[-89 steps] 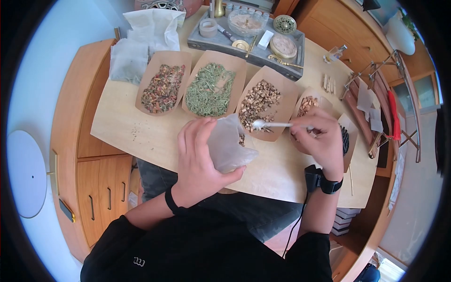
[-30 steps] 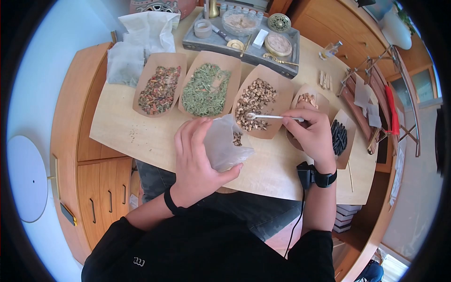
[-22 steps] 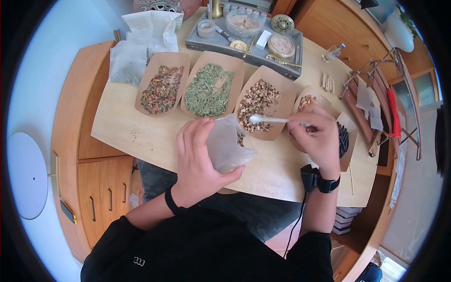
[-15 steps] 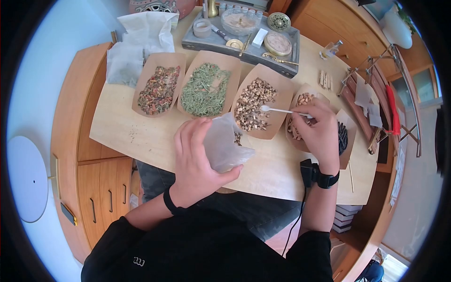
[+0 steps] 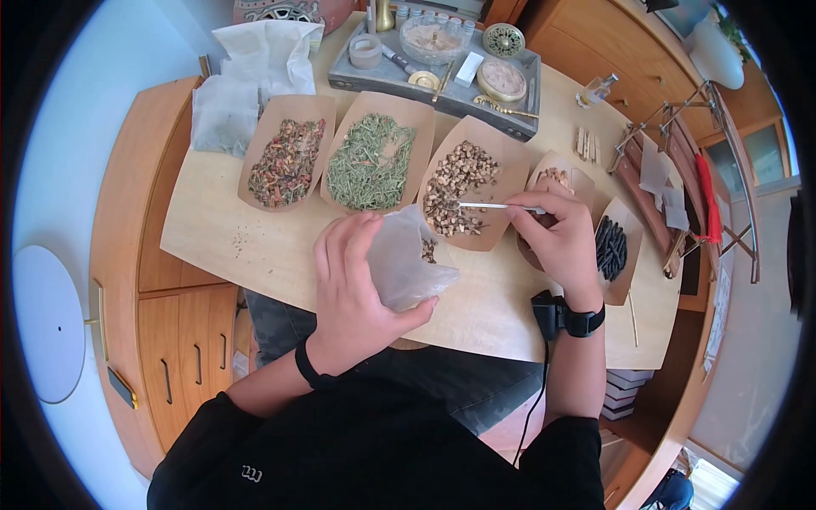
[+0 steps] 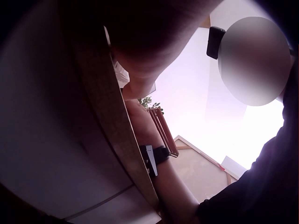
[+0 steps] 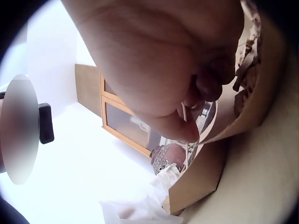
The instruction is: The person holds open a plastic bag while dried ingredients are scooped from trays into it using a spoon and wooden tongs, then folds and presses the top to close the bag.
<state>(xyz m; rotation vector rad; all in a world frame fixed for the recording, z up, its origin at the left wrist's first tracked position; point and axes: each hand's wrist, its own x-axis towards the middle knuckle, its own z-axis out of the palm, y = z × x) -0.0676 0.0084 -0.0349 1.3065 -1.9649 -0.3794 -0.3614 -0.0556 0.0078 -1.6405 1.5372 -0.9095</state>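
Note:
My left hand (image 5: 350,285) holds a translucent white pouch (image 5: 399,268) near the table's front edge, thumb below and fingers along its far side. Brown bits show at the pouch's mouth, which faces right. Between thumb and fingers, my right hand (image 5: 561,242) pinches a slim white spoon (image 5: 486,206). The spoon's bowl is down among chopped brown pieces (image 5: 466,174) in a kraft paper tray (image 5: 510,178), mostly hidden by them. In the right wrist view the spoon's handle (image 7: 187,156) sticks out past the fingertips. The left wrist view shows mainly the table edge (image 6: 117,126) and forearms.
To the left stand paper trays of mixed petals (image 5: 289,161) and green herb (image 5: 372,161). A tray of black sticks (image 5: 611,246) lies beyond my right hand. Filled pouches (image 5: 225,115) and a grey tray (image 5: 357,83) with jars are at the back; a wooden rack (image 5: 654,183) is right.
My right hand has moved the spoon left and slightly down, from over the tray into the brown pieces. My left hand and the pouch have barely moved.

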